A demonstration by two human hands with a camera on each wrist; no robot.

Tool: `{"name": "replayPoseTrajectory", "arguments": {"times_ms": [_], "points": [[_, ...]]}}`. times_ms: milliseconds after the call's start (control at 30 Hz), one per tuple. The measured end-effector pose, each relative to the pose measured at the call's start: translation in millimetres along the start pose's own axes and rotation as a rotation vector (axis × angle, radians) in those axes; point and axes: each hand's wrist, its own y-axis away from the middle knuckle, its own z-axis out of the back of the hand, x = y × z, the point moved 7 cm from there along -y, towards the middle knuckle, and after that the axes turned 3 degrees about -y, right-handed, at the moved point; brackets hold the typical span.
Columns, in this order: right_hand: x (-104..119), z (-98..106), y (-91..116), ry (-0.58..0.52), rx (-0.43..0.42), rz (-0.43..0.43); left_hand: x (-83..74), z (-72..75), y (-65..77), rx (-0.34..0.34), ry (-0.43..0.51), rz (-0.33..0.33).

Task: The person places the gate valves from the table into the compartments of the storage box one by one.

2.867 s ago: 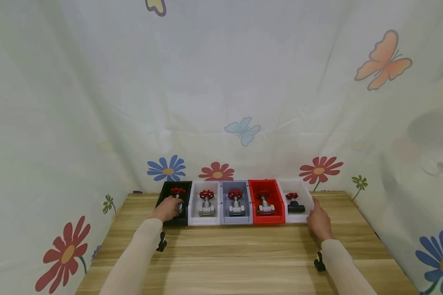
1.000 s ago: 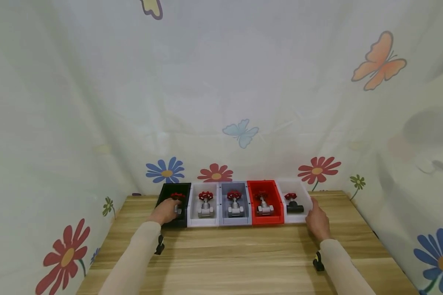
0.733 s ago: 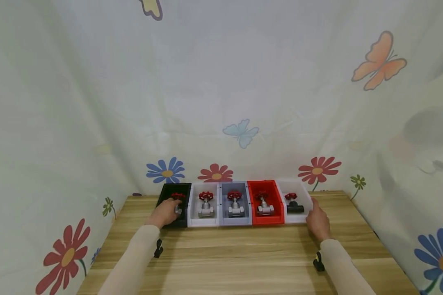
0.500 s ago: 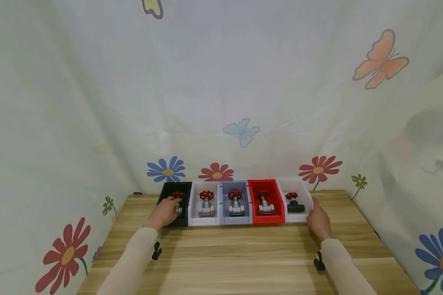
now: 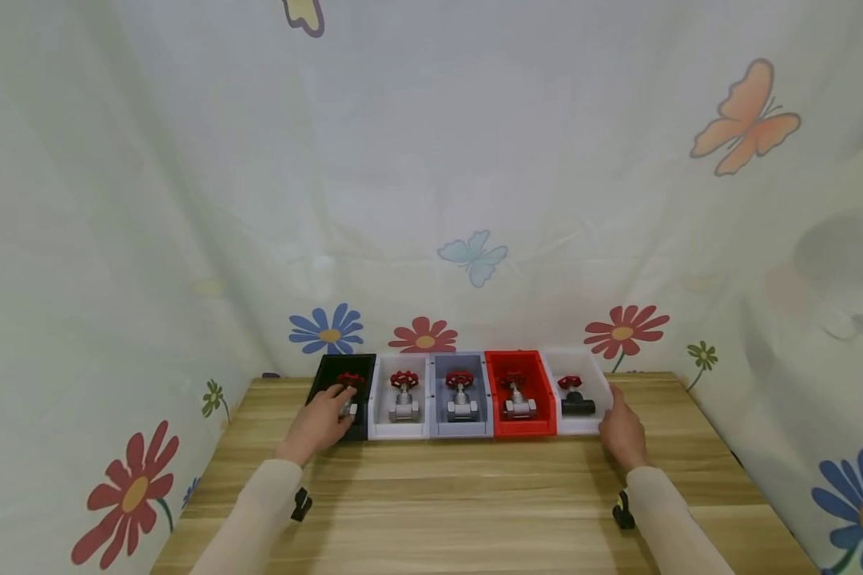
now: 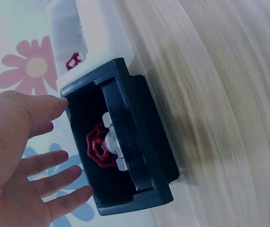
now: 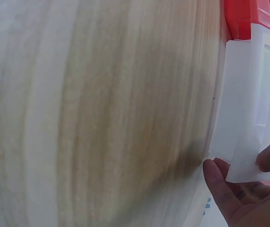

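Note:
My left hand (image 5: 319, 423) hovers at the near left of the black bin (image 5: 338, 366), its fingers relaxed and spread. In the left wrist view, a gate valve (image 6: 111, 144) with a red handwheel lies inside that bin, apart from the fingers. At the other end of the row, my right hand (image 5: 622, 431) pinches the side wall of the translucent white bin (image 7: 239, 109), thumb inside and fingers outside. This bin holds a black tee-shaped valve (image 5: 578, 406) with a red handle.
Between the end bins stand a white bin (image 5: 399, 431), a grey-blue bin (image 5: 462, 430) and a red bin (image 5: 523, 428), each with a metal gate valve. The row sits on a wooden table (image 5: 467, 503) before a flowered curtain (image 5: 403, 160).
My left hand has loosened from the valve in the black bin and drawn back a little toward me, fingers spreading. The right hand keeps its place on the white bin.

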Motion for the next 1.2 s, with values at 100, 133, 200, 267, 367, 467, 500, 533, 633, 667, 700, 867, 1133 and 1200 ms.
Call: {"name": "replayPoseTrajectory", "arguments": {"times_ms": [100,133,200,267,367,467,500,533,633,667,700,867,1133,1200], "points": [[-2,2,-1,0.012,0.002,0.002,-5.0,3.0,3.5,-0.004,0.011,-0.005],[-2,2,-2,0.019,0.001,0.007,-6.5,3.7,4.3,-0.006,0.010,-0.010],[-2,4,-2,0.026,-0.002,0.018,-9.2,5.2,6.0,-0.009,0.013,-0.012],[-2,5,-2,0.029,0.001,0.032,-10.7,5.3,7.6,-0.010,0.005,-0.014],[-1,7,0,0.018,0.009,0.047,-11.4,4.2,9.7,-0.012,-0.002,-0.014],[0,9,0,0.007,0.016,0.042,-11.3,2.2,11.6,-0.011,-0.001,-0.015],[1,9,0,0.005,0.017,0.038,-11.2,1.7,12.2,-0.013,-0.001,-0.015],[1,10,0,0.003,0.017,0.034,-11.2,1.8,13.0,-0.016,0.002,-0.013],[4,13,-1,0.003,-0.003,0.032,-11.8,2.9,14.8,-0.028,0.009,-0.006],[6,14,-1,0.003,-0.012,0.038,-12.5,3.5,15.3,-0.034,0.010,-0.008],[8,15,-2,0.005,-0.021,0.046,-13.5,4.3,15.8,-0.041,0.010,-0.011],[23,21,0,0.010,-0.053,0.111,-21.1,8.2,18.7,-0.074,-0.001,-0.042],[57,30,12,0.045,-0.107,0.276,-34.5,16.5,22.8,-0.104,-0.024,-0.061],[66,31,15,0.058,-0.101,0.295,-36.9,17.4,23.6,-0.097,-0.016,-0.060]]}}
